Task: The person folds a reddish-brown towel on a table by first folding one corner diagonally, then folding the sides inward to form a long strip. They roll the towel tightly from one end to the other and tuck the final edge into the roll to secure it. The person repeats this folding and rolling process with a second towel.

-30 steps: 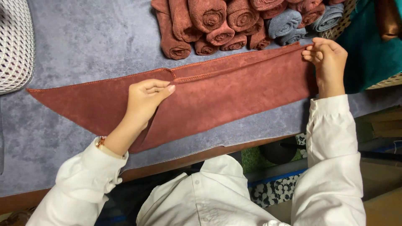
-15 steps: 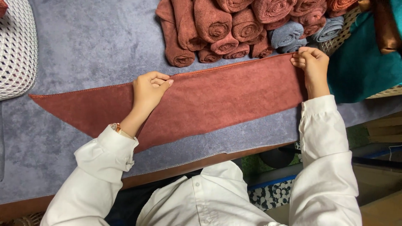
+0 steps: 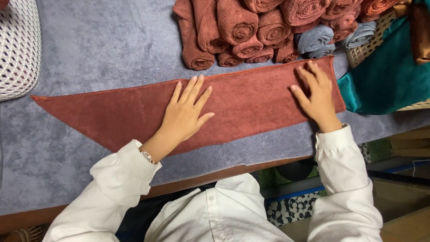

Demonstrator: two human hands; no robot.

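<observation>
Rust-red towel (image 3: 251, 103) on grey mat (image 3: 98, 54); teal cloth (image 3: 385, 76); white lattice-patterned basket (image 3: 15, 49).

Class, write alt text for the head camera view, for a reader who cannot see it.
A person in a white shirt presses both palms flat on a folded rust-red towel spread on a grey mat: left hand near its middle, right hand at its right end. Rolled towels are stacked behind it, and a white woven basket sits at far left.
</observation>
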